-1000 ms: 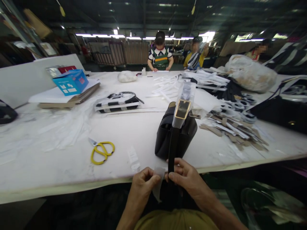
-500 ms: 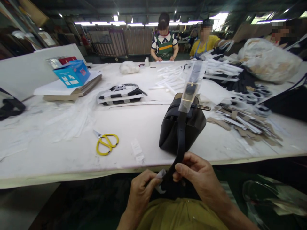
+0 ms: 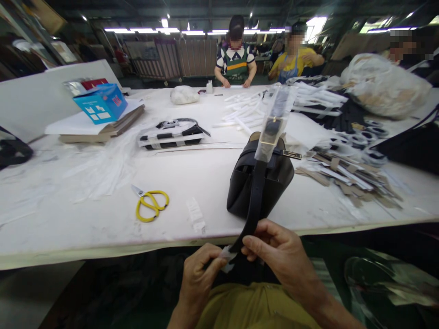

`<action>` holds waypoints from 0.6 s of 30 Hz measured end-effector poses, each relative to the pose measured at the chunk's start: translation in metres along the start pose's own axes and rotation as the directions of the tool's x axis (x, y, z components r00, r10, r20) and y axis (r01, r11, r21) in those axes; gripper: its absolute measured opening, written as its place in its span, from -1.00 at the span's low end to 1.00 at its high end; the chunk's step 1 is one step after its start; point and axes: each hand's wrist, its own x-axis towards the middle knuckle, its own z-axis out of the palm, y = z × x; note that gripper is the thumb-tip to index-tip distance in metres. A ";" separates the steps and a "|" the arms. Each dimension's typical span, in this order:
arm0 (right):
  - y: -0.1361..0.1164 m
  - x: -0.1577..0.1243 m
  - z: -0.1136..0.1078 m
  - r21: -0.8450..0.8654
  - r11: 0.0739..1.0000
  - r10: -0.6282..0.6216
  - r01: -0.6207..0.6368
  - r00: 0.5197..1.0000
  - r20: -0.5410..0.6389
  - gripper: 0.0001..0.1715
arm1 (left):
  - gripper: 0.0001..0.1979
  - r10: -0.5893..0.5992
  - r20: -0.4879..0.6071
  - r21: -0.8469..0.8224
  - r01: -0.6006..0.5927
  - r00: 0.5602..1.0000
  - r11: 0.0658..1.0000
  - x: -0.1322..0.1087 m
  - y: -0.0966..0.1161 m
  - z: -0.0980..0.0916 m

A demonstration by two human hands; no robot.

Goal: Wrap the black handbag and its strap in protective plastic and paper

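My left hand (image 3: 200, 269) pinches a piece of translucent wrap (image 3: 226, 257) at the near end of the black strap (image 3: 256, 194), which my right hand (image 3: 279, 249) grips between thumb and fingers. The dark bag (image 3: 238, 189) sits just beyond, on the white table (image 3: 192, 171).

Olive-mustard top (image 3: 254, 306) here, kinda creased, with bare forearms (image 3: 324, 299) beside it; left hand (image 3: 202, 269) and right hand (image 3: 279, 246) bare too.
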 end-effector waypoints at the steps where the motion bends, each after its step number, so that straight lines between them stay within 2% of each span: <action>1: 0.000 0.000 0.000 -0.012 1.000 -0.009 0.009 1.000 -0.002 -0.67 | -0.89 0.011 -0.003 0.001 -0.011 1.000 1.000 0.001 0.000 0.000; 7: 0.004 0.002 -0.002 -0.023 0.999 -0.028 0.028 1.000 0.012 -0.68 | -0.85 -0.030 -0.008 0.051 0.031 1.000 0.998 0.000 0.006 0.007; 12: 0.014 0.005 -0.002 -0.016 1.000 -0.023 0.023 1.000 0.014 -0.65 | -0.87 -0.047 -0.123 0.089 0.058 0.991 0.994 -0.001 0.016 0.014; 14: 0.015 0.006 -0.002 -0.029 0.999 -0.036 0.036 0.999 0.006 -0.65 | -0.92 -0.043 -0.136 0.084 0.054 0.990 0.995 -0.001 0.018 0.015; 18: 0.009 0.008 -0.001 0.041 0.999 0.002 -0.002 1.000 0.005 -0.65 | -0.92 -0.148 -0.120 0.013 0.151 0.982 0.988 0.000 0.018 0.017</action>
